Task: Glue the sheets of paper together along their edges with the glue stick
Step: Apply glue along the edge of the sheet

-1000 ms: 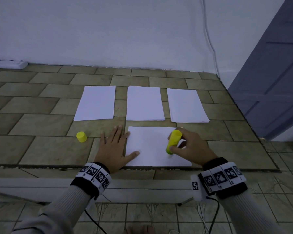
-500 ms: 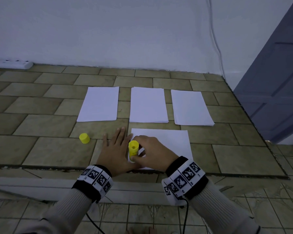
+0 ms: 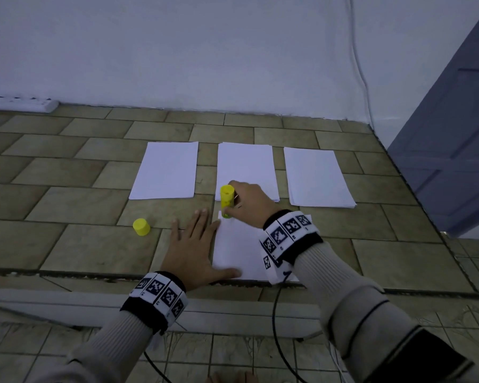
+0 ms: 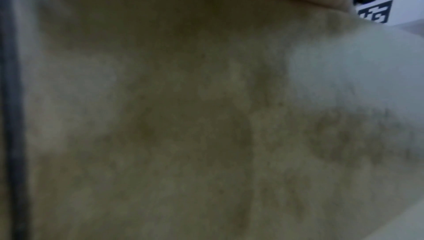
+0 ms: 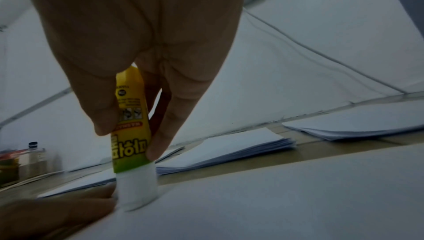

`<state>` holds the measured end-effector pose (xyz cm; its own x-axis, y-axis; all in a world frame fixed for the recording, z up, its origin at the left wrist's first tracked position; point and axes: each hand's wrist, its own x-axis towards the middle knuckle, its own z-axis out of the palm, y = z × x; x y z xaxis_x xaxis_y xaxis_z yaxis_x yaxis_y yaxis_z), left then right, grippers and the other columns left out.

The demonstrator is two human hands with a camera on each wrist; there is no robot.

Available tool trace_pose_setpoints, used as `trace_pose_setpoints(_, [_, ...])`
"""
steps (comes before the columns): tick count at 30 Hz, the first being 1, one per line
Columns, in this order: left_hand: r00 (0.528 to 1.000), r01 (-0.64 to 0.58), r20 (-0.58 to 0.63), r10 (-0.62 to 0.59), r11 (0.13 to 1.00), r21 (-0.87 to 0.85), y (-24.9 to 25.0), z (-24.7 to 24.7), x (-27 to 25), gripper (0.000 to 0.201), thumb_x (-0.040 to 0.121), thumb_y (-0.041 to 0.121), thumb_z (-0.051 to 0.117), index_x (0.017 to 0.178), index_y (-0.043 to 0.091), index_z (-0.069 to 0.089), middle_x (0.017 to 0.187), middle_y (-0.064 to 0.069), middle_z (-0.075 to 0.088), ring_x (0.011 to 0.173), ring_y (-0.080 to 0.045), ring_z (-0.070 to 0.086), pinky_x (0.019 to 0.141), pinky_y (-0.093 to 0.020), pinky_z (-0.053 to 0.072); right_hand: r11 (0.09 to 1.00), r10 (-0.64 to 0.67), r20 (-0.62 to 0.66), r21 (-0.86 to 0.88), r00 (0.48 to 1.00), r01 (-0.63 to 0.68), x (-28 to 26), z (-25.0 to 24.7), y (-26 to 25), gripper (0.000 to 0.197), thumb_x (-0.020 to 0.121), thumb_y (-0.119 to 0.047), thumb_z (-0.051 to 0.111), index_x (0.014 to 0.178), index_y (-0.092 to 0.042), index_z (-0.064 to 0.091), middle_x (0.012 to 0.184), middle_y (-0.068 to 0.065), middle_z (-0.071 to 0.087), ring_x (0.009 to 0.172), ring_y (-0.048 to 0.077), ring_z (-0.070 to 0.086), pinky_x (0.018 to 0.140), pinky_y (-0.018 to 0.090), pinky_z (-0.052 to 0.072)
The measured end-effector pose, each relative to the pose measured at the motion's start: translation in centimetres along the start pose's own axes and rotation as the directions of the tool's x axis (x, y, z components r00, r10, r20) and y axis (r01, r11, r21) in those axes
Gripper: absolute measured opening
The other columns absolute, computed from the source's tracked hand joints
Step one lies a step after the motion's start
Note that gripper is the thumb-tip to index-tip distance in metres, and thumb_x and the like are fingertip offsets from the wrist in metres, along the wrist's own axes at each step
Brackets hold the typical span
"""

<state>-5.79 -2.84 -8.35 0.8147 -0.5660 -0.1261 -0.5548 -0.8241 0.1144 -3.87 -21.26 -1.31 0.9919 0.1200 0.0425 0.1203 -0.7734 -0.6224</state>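
- The right hand (image 3: 248, 201) is gripping the yellow glue stick (image 3: 227, 200) between thumb and fingers (image 5: 160, 146), holding it nearly upright with its white glue end pressing on the far left corner of the near sheet (image 3: 241, 250).
- The left hand (image 3: 194, 251) is lying flat with fingers spread and straight, holding nothing; its palm is resting on the tiled surface (image 3: 67, 217) and its thumb is pressing the sheet's near left edge.
- The left wrist view is showing only blurred tile, with a bit of the marker wristband (image 4: 376, 12) at the top right.
- The yellow cap (image 3: 141, 226) is standing on the tiles to the left of the left hand, apart from it.
- Three stacks are lying in a row beyond the near sheet: the left stack (image 3: 166, 171), the middle stack (image 3: 246, 164) just behind the glue stick, and the right stack (image 3: 317, 178).
- A white power strip (image 3: 20, 105) is lying against the wall (image 3: 205, 51) at far left, and a grey-blue door (image 3: 454, 134) is standing at right.
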Motion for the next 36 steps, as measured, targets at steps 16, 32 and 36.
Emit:
trace_pose_setpoints(16, [0.999,-0.009,-0.034,0.010,1.000,0.027,-0.2,0.6,0.2,0.130,0.053,0.103,0.006,0.156,0.023,0.006,0.163,-0.005,-0.009,0.149,-0.019,-0.014,0.116,-0.059,-0.009,0.953,0.011,0.070,0.300,0.997,-0.031,-10.6,-2.7,2.9,0.014,0.078,-0.005,0.070,0.091,-0.008,0.066,0.090,-0.004,0.069,0.083,0.011,0.065,0.073,0.025,0.056])
trace_pose_setpoints(32, [1.000,-0.002,0.000,0.002,0.999,0.035,-0.1,0.3,0.0,0.133,0.049,0.102,-0.002,0.156,0.023,0.000,0.163,-0.004,-0.014,0.148,-0.017,-0.019,0.116,-0.058,-0.013,0.980,-0.015,0.015,0.199,1.000,0.011,-8.4,-3.4,3.2,0.006,0.085,-0.010,0.063,0.085,-0.004,0.061,0.092,0.009,0.067,0.083,0.019,0.063,0.073,0.038,0.056])
trace_pose_setpoints(36, [1.000,-0.004,0.008,0.004,0.999,0.039,-0.1,0.1,0.0,0.132,0.050,0.102,-0.002,0.156,0.023,-0.001,0.163,-0.004,-0.015,0.148,-0.018,-0.019,0.116,-0.057,-0.013,0.988,0.036,-0.022,0.152,0.999,-0.033,-5.4,-4.1,4.3,0.009,0.079,-0.010,0.064,0.080,-0.003,0.059,0.082,0.010,0.068,0.080,0.026,0.064,0.076,0.045,0.053])
